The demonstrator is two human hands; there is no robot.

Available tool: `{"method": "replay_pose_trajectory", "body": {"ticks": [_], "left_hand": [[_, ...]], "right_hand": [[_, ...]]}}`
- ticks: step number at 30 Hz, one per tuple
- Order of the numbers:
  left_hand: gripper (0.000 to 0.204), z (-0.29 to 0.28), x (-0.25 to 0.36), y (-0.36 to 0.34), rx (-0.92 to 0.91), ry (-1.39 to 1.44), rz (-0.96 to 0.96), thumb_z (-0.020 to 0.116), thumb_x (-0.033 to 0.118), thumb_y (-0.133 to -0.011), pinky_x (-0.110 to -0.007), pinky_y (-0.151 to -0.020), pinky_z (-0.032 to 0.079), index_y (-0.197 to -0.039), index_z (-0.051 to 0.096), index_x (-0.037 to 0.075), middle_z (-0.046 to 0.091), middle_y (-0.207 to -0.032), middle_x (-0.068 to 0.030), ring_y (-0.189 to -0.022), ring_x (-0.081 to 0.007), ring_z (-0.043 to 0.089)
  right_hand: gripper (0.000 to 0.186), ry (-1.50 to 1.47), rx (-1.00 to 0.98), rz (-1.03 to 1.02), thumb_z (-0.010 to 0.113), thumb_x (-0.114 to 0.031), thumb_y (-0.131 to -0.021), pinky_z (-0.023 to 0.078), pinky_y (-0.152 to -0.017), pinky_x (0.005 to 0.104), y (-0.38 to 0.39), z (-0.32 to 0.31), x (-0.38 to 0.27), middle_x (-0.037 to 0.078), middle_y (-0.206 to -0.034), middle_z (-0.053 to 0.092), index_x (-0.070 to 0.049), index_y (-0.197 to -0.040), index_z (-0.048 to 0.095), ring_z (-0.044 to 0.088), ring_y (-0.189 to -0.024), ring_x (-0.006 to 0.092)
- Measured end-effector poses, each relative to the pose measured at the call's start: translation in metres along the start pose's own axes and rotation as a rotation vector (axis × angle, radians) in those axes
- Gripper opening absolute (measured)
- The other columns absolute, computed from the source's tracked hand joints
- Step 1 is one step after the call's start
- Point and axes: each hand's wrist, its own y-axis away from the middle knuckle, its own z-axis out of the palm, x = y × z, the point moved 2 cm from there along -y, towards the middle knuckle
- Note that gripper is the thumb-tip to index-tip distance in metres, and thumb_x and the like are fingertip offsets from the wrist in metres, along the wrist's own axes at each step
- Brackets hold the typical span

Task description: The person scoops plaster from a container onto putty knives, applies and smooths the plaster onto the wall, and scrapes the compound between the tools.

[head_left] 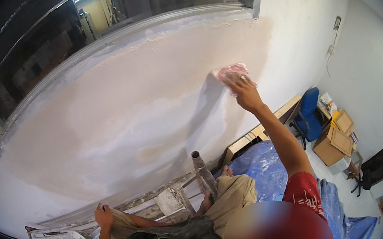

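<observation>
My right hand (246, 93) is stretched up and presses a pink-red pad (230, 71) flat against the plastered wall (129, 111), near the right edge of its beige skim coat. My left hand (104, 215) rests low down with its fingers curled, on my left knee in beige trousers (235, 193). It holds no tool that I can see. I sit on a paint-spattered scaffold frame (166, 201) close to the wall, with my bare feet on its rungs.
A long window frame (116, 32) runs above the plastered area. Below me a blue tarp (263, 165) covers the floor. A blue office chair (309, 116), cardboard boxes (336, 141) and wooden boards (252, 137) stand to the right. A metal tube end (196, 155) sticks up from the scaffold.
</observation>
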Motion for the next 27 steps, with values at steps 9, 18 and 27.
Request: {"method": "replay_pose_trajectory", "body": {"ticks": [9,18,27], "left_hand": [[0.027,0.002,0.007,-0.001,0.007,0.022,-0.022,0.053,0.026,-0.09,-0.052,-0.071,0.047,-0.086,0.061,0.001,0.065,-0.083,-0.0231,-0.078,-0.0443,0.063],[0.028,0.009,-0.004,-0.004,-0.046,-0.05,-0.034,0.055,0.027,-0.09,-0.052,-0.076,0.049,-0.09,0.064,0.001,0.067,-0.088,-0.0237,-0.085,-0.0451,0.064],[0.026,0.005,-0.001,-0.005,-0.049,-0.025,-0.051,0.053,0.025,-0.09,-0.052,-0.079,0.05,-0.096,0.068,0.004,0.068,-0.092,-0.0236,-0.089,-0.0454,0.065]], "right_hand": [[0.063,-0.264,0.693,0.182,0.051,0.011,-0.082,0.04,-0.11,0.0383,-0.087,-0.065,-0.023,0.016,-0.142,0.054,-0.015,-0.139,0.055,0.048,-0.134,0.0346],[0.058,-0.198,0.282,-0.095,0.059,0.005,-0.077,0.045,-0.104,0.0446,-0.048,-0.035,-0.138,0.01,-0.126,0.066,-0.018,-0.13,0.064,0.06,-0.119,0.0309],[0.066,0.209,0.48,-0.106,0.06,-0.005,-0.085,0.031,-0.113,0.0531,-0.104,-0.035,-0.051,0.01,-0.15,0.045,-0.022,-0.147,0.046,0.04,-0.139,0.0336]]}}
